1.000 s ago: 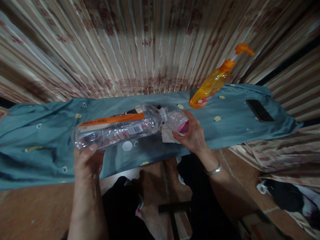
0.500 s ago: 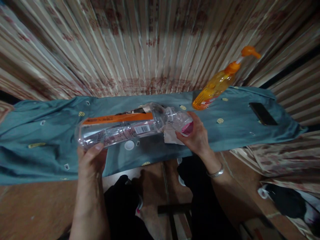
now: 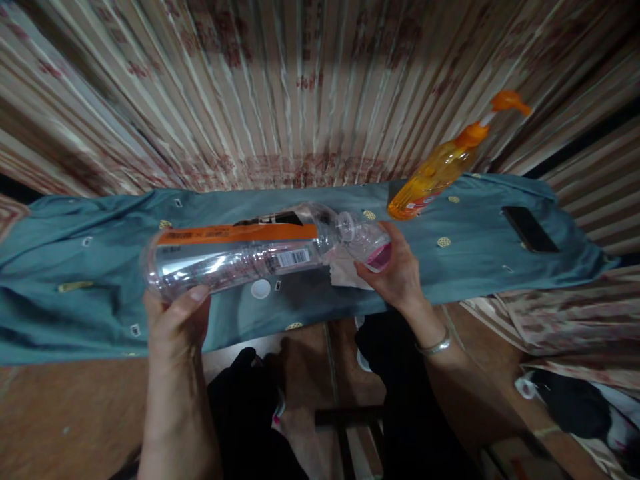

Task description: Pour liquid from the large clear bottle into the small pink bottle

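My left hand grips the base end of a large clear bottle with an orange and silver label. The bottle lies nearly level in the air, its neck pointing right. My right hand is wrapped round a small clear plastic container with pink at its lower end. The bottle's neck meets the small container's mouth; whether it sits inside cannot be made out. Beneath them is a pale cloth or paper. A round white cap lies on the teal cloth below the bottle.
The teal cloth covers a narrow table. An orange pump bottle stands at the back right, and a dark phone lies farther right. Pleated curtains hang behind. Below are my legs and a dark stool or frame.
The large bottle has shifted slightly left at its base and rolled a little, showing more of its label. My left hand has moved slightly left with it.
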`<state>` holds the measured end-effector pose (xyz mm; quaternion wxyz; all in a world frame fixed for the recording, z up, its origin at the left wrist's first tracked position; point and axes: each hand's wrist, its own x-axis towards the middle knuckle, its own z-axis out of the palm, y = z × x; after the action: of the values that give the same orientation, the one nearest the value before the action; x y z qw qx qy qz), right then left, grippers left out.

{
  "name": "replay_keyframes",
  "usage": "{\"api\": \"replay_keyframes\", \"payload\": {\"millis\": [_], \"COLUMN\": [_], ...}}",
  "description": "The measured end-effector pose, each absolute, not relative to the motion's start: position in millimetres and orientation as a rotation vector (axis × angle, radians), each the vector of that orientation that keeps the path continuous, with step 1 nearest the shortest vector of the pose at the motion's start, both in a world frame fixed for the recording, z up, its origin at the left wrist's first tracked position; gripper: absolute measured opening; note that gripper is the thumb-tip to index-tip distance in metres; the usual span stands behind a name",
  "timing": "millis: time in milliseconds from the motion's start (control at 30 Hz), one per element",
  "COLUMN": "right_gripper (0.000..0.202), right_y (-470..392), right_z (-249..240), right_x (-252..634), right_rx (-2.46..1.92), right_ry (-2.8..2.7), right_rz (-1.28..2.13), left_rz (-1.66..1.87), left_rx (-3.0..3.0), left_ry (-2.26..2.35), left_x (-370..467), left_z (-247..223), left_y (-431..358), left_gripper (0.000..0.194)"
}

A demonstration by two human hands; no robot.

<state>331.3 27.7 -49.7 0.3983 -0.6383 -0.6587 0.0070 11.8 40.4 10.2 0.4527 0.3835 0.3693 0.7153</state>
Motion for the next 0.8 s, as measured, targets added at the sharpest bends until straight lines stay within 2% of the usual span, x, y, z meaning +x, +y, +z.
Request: {"api": "replay_keyframes", "payload": {"millis": [133, 300, 500, 800], "right_gripper": [0.08, 0.081, 0.083, 0.084], "right_y": [27.2, 26.4, 25.7, 25.3], "right_z": [-49.2, -48.3, -48.1, -47.8], "right_x": [331.2, 330.9, 332.5, 333.3], "right_rx": [-1.613, -1.62, -1.618, -1.618], "right_ry": [-1.669, -1.659, -1.659, -1.64], "right_rz": [0.016, -0.012, 0.015, 0.013], "left_rz": [1.764, 1.78, 1.782, 1.781], "left_rx": [0.958, 0.991, 1.041, 1.119], "left_ry": [0.925, 0.941, 0.943, 0.912], "left_x": [11.9, 16.0, 13.2, 10.0], "left_z": [11.0, 16.3, 18.8, 14.5], "left_y": [39.4, 38.9, 42.5, 42.2], "left_gripper": [0.064, 0.053, 0.073, 0.064]}}
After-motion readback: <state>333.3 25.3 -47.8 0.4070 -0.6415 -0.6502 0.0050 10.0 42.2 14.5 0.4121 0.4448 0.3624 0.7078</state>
